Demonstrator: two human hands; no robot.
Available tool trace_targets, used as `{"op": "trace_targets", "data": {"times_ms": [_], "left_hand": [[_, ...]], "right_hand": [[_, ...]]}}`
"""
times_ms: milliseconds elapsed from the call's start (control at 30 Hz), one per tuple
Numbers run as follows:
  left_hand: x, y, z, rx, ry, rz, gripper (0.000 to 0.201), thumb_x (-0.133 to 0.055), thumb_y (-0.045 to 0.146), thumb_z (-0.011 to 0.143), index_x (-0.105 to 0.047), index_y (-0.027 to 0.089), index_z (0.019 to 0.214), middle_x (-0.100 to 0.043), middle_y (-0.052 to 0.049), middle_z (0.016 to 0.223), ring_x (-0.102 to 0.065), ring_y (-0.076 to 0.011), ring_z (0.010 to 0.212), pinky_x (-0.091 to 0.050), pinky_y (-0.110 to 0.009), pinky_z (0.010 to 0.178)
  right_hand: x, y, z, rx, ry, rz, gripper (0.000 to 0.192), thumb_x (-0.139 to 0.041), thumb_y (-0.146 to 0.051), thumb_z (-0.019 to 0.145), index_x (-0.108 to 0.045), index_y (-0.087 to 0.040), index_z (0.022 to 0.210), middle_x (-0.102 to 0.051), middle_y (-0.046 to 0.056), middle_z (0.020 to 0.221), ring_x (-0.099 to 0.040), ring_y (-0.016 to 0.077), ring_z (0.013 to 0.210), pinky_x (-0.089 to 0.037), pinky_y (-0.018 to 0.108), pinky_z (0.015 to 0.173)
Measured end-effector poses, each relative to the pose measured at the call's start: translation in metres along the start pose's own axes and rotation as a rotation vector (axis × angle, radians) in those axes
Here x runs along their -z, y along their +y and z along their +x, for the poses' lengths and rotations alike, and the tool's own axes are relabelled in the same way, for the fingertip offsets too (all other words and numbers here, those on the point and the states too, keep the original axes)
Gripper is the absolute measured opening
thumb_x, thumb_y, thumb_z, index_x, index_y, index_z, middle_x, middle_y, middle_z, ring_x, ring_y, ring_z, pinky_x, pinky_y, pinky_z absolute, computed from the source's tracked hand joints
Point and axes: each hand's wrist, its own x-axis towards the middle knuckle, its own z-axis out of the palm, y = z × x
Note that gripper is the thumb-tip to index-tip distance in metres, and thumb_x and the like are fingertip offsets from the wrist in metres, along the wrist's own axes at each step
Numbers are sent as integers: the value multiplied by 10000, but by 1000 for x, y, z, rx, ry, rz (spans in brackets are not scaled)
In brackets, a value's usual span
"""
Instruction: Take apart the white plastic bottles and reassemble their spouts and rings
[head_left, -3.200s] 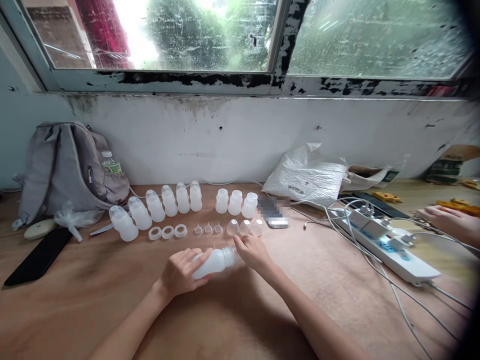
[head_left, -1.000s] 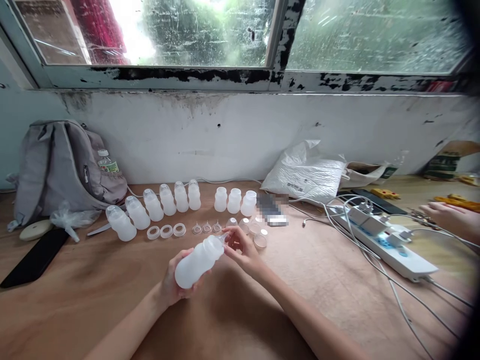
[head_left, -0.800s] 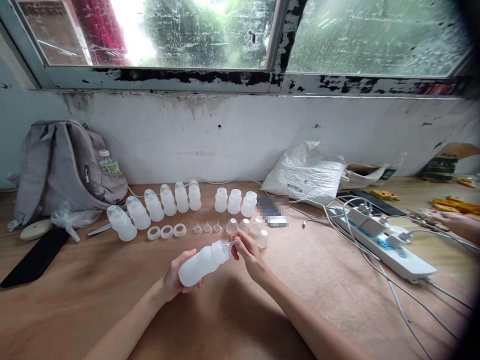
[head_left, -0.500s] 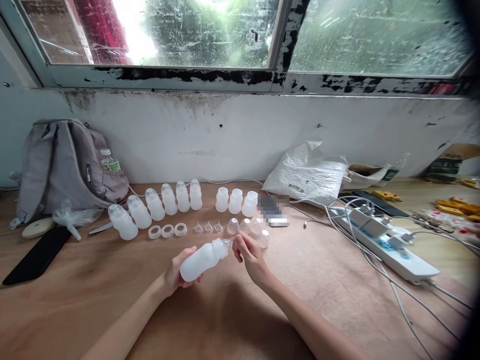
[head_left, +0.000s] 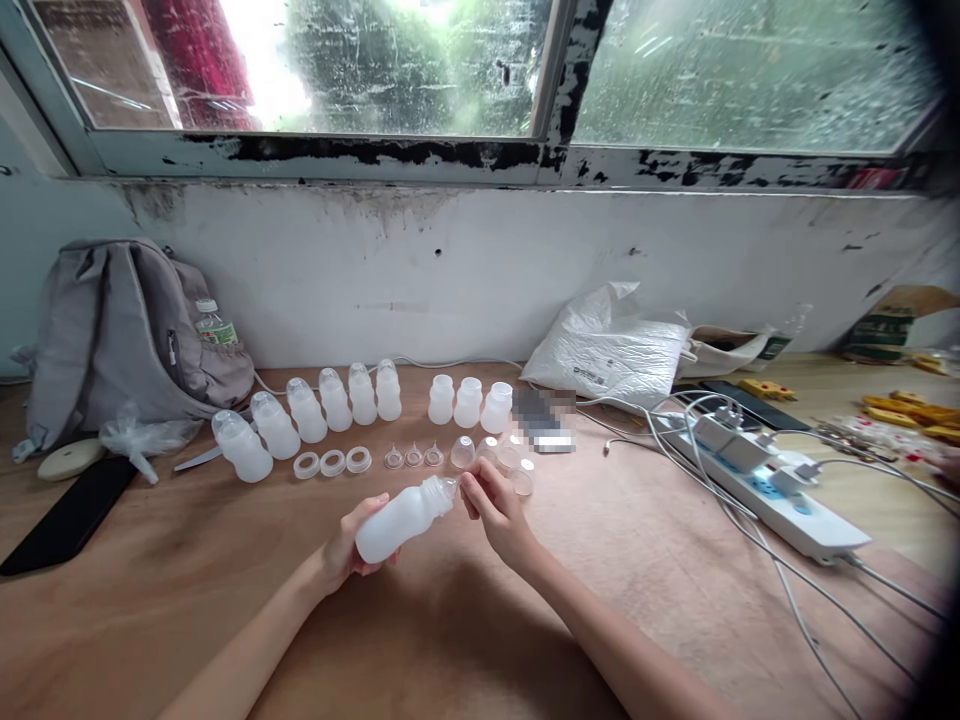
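My left hand (head_left: 352, 545) is wrapped round a frosted white baby bottle (head_left: 396, 522), which tilts with its neck up to the right. A clear nipple (head_left: 448, 488) sits at the bottle's mouth. The fingers of my right hand (head_left: 491, 505) are pinched on its tip. Beyond the hands lie several white collar rings (head_left: 332, 462), a row of loose nipples (head_left: 413, 455) and several clear dome caps (head_left: 462, 453). Capped bottles (head_left: 306, 410) stand in a curved row at the back left. Three open bottles (head_left: 469, 402) stand to their right.
A grey backpack (head_left: 127, 340) and a black phone-like slab (head_left: 71, 515) are at the left. A white plastic package (head_left: 607, 350) leans on the wall. At the right, a power strip (head_left: 772, 485) trails white cables over the table. A blurred-out item (head_left: 544, 420) lies behind the caps.
My right fingers stay at the nipple, with only a slight shift of the hand. The whole view has moved a little; the bottle stays in my left hand.
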Motion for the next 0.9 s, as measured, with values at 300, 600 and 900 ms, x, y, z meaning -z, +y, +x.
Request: {"op": "trace_targets", "data": {"times_ms": [300, 600, 900], "left_hand": [[2, -3, 5, -140, 105, -148, 403, -419, 506, 777, -549, 128, 831, -577, -33, 654, -432, -80, 464, -280, -196, 408], [3, -1, 9, -438, 303, 107, 358, -637, 368, 673, -478, 169, 925, -502, -2, 768, -468, -113, 658, -356, -196, 517], [11, -6, 11, -626, 537, 615, 394, -566, 460, 704, -491, 169, 959, -548, -43, 865, -530, -189, 779, -412, -296, 697]], "right_hand": [[0, 13, 3, 20, 140, 25, 190, -386, -383, 863, -453, -210, 823, -421, -33, 636, -411, 90, 485, -344, 231, 459], [-1, 21, 3, 241, -127, -529, 144, -430, -262, 826, -536, -197, 754, -500, 14, 690, -462, 118, 564, -356, 242, 526], [-17, 14, 8, 310, -8, -542, 256, -434, -293, 850, -444, -217, 1094, -544, 63, 896, -536, 179, 780, -440, 307, 680]]}}
